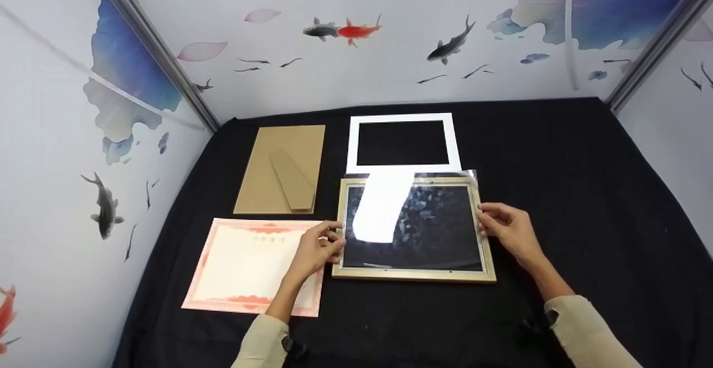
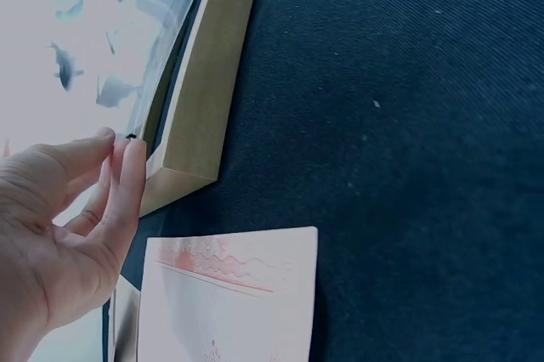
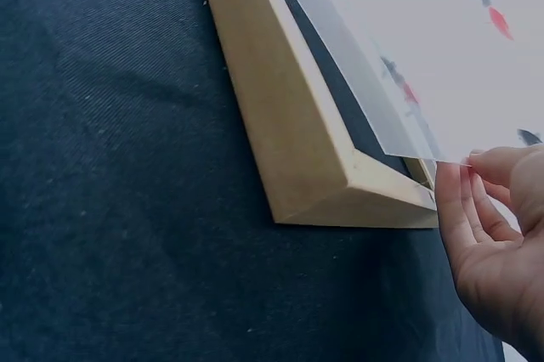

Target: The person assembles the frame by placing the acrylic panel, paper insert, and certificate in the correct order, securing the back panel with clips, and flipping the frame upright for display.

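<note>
A clear sheet (image 1: 434,229) with bright reflections lies over a gold picture frame (image 1: 412,274) in the head view. My left hand (image 1: 315,250) pinches its left edge between thumb and fingers. On the opposite side, my right hand (image 1: 513,234) pinches the right edge. In the right wrist view, the sheet (image 3: 374,65) slants above the wooden frame (image 3: 280,115), with a gap along one side. Its far edge overlaps the lower border of a white mat (image 1: 353,145) in the head view. The left wrist view shows fingertips (image 2: 127,154) right beside the frame's corner.
Left of the frame lies a pink-bordered certificate (image 1: 239,268), partly covered by my left forearm. Behind it is a brown backing board (image 1: 253,181) with an easel leg (image 1: 292,181). Black cloth (image 1: 585,190) covers the table, and printed panels (image 1: 390,78) enclose its back and sides.
</note>
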{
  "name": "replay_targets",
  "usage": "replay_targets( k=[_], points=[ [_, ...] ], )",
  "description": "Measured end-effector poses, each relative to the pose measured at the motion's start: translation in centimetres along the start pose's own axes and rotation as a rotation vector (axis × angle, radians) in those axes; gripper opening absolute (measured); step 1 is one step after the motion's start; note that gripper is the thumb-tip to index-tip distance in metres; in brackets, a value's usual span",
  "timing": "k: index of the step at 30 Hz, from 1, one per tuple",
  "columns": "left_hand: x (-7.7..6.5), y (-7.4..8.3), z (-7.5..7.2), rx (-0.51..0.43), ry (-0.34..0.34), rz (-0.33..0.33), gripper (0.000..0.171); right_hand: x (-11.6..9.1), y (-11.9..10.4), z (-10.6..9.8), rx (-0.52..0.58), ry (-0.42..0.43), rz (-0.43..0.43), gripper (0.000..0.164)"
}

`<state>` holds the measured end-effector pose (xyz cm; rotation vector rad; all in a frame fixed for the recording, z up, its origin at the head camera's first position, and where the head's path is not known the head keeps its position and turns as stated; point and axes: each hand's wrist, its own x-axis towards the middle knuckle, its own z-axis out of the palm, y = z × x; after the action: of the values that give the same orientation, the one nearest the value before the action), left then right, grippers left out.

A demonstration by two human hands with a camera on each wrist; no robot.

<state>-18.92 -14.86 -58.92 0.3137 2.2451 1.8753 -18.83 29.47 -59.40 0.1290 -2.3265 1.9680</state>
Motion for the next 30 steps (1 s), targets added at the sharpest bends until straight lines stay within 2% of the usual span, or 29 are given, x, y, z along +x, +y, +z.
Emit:
replay_targets(
  k=[8, 13, 19, 24, 27, 30],
  points=[
    [0.05, -0.05, 0.02, 0.075, -0.005, 0.015, 0.035, -0.28, 0.31, -0.25, -0.049, -0.044, -0.051, 0.025],
    [0.04, 0.02, 0.01, 0.123, -0.002, 0.025, 0.035, -0.22, 0.30, -0.35, -0.089, -0.067, -0.050, 0.022],
    [0.06, 0.20, 0.10, 0.156, 0.004, 0.050, 0.031, -0.01, 0.19, -0.41, -0.236, -0.076, -0.034, 0.020],
    [0.20, 0.06, 0.17, 0.270, 0.031, 0.119, 0.027, 0.15, -0.30, -0.42, -0.363, -0.097, -0.024, 0.015],
    [0.24, -0.05, 0.16, 0.359, 0.059, 0.163, 0.024, 0.21, -0.43, -0.48, -0.407, -0.114, -0.015, 0.013],
    [0.23, -0.09, 0.14, 0.404, 0.080, 0.186, 0.024, 0.25, -0.43, -0.59, -0.431, -0.116, -0.015, 0.015]
  ],
)
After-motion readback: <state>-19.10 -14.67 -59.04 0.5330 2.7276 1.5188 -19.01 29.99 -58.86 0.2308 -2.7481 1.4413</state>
